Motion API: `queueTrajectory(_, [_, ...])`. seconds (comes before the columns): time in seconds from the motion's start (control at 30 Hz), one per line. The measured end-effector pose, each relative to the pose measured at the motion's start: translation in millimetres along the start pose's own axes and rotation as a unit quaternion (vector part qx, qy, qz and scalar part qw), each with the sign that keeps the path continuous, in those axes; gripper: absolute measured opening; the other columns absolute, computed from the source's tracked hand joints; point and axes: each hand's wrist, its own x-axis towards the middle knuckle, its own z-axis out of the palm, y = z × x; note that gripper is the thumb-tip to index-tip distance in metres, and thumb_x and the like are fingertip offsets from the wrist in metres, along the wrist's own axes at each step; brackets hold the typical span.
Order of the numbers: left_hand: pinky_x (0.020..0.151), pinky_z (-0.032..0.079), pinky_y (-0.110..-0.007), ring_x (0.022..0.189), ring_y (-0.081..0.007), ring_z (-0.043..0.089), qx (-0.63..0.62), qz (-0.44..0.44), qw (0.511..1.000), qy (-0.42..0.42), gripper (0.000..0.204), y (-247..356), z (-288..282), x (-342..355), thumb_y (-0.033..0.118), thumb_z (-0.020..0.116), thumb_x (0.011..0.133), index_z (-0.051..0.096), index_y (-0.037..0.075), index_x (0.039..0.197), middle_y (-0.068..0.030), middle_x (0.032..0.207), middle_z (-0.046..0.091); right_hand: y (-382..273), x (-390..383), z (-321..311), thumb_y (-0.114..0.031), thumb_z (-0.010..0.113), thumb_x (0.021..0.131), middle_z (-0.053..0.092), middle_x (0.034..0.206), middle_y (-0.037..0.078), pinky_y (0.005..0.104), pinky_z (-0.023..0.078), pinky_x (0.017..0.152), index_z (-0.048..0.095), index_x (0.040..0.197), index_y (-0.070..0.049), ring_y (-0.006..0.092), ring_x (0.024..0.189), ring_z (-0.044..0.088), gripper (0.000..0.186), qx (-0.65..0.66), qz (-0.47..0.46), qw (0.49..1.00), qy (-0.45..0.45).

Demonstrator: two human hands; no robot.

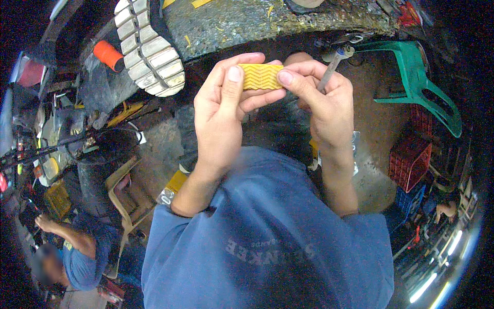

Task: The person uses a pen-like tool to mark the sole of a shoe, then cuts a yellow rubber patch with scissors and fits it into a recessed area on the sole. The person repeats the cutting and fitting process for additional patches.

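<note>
A small yellow rubber piece [261, 77] with zigzag ridges is stretched between my two hands, above the near edge of the bench. My left hand [220, 116] pinches its left end, thumb on top and fingers beneath. At the right end, the thumb and fingers of my right hand [329, 110] are closed on it. A slim grey tool [331, 71] also sticks up from between the fingers of that hand; its kind is unclear. Left of my hands, a shoe [149, 56] shows its pale, blocky sole beside an orange cylinder [107, 54].
The stained workbench [231, 28] carries yellow scraps. A green plastic chair [411, 77] stands at right, with a red crate [410, 160] and blue crate [409, 202] below. Another person [85, 255] is at lower left, near a beige chair frame [116, 180]. Dark cables [56, 149] run at left.
</note>
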Motion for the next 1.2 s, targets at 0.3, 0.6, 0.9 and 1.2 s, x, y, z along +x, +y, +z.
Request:
queueTrajectory(0.3, [0.086,0.066,-0.033,0.101,-0.0225,0.073,0.069,0.004,0.997,0.019,0.03,-9.1,-4.6,1.6,0.003,0.068,0.098,0.06,-0.007,0.125,-0.0189,0.112,0.071,5.4,3.1,-3.2,-0.024,0.078,0.093,0.067,0.074,-0.004,0.0197,0.04,0.056,0.076,0.097,-0.001,0.0023,0.062,0.054,0.023,0.084,0.06,0.993,-0.061])
queueTrajectory(0.6, [0.086,0.066,-0.032,0.1,-0.0217,0.073,0.059,0.012,0.998,0.032,0.028,-15.3,-3.9,2.7,0.003,0.067,0.099,0.061,-0.007,0.124,-0.0181,0.111,0.071,14.2,2.8,-4.4,-0.019,0.076,0.095,0.062,0.068,-0.006,0.0199,0.031,0.052,0.074,0.103,0.001,0.0012,0.056,0.045,0.022,0.037,0.038,0.998,-0.029])
queueTrajectory(0.9, [0.087,0.065,-0.032,0.1,-0.0209,0.073,0.084,0.001,0.996,0.02,0.026,-17.8,-1.2,-0.3,0.001,0.067,0.098,0.062,-0.007,0.123,-0.0183,0.113,0.07,13.5,4.7,-6.0,-0.014,0.078,0.092,0.075,0.078,0.006,0.0202,0.046,0.059,0.073,0.094,0.003,0.0047,0.066,0.064,0.017,0.011,-0.012,0.999,-0.044])
queueTrajectory(1.2, [0.089,0.064,-0.033,0.102,-0.0233,0.073,0.057,-0.009,0.998,0.03,0.031,-22.8,-11.7,6.0,0.003,0.068,0.098,0.062,-0.007,0.126,-0.0198,0.116,0.071,29.2,13.5,0.1,-0.015,0.076,0.095,0.073,0.08,0.002,0.0203,0.046,0.064,0.075,0.096,0.001,0.0052,0.07,0.062,0.016,0.07,0.001,0.997,-0.044])
